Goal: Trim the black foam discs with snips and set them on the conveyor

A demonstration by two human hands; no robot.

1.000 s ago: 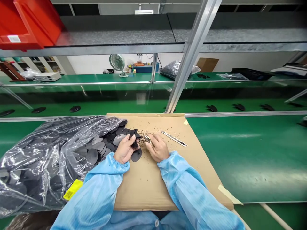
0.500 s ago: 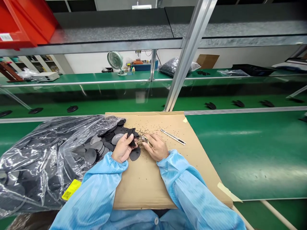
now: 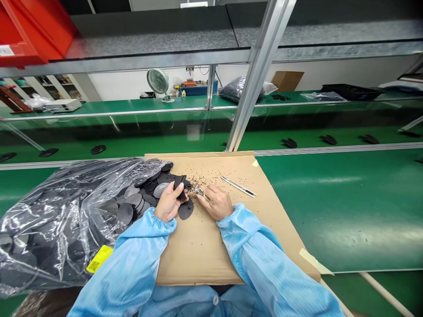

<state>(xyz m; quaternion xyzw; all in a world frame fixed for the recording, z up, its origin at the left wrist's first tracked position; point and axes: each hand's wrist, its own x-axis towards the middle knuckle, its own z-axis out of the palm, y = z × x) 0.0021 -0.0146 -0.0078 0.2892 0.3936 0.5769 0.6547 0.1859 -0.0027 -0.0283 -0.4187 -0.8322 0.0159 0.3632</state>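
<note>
My left hand (image 3: 168, 203) grips a black round plastic part (image 3: 180, 183) on edge above the cardboard sheet (image 3: 205, 246). My right hand (image 3: 215, 201) is closed on a small metal cutter (image 3: 199, 191) whose tip points at that part. Another black disc (image 3: 185, 209) lies flat just below my left hand. A heap of the same black discs (image 3: 142, 198) spills from a clear plastic bag (image 3: 62, 215) at the left. Small black trimmings (image 3: 211, 176) are scattered on the cardboard beyond my hands.
A thin metal tool (image 3: 238, 186) lies on the cardboard to the right of my hands. Green conveyor belt (image 3: 346, 198) runs on both sides, with black parts (image 3: 290, 143) on the far lane. An aluminium post (image 3: 254, 83) rises behind the cardboard. A red bin (image 3: 29, 31) sits on the shelf upper left.
Both hands stay together at the same spot on the cardboard. The view has tilted slightly, and the part in my left hand has turned a little.
</note>
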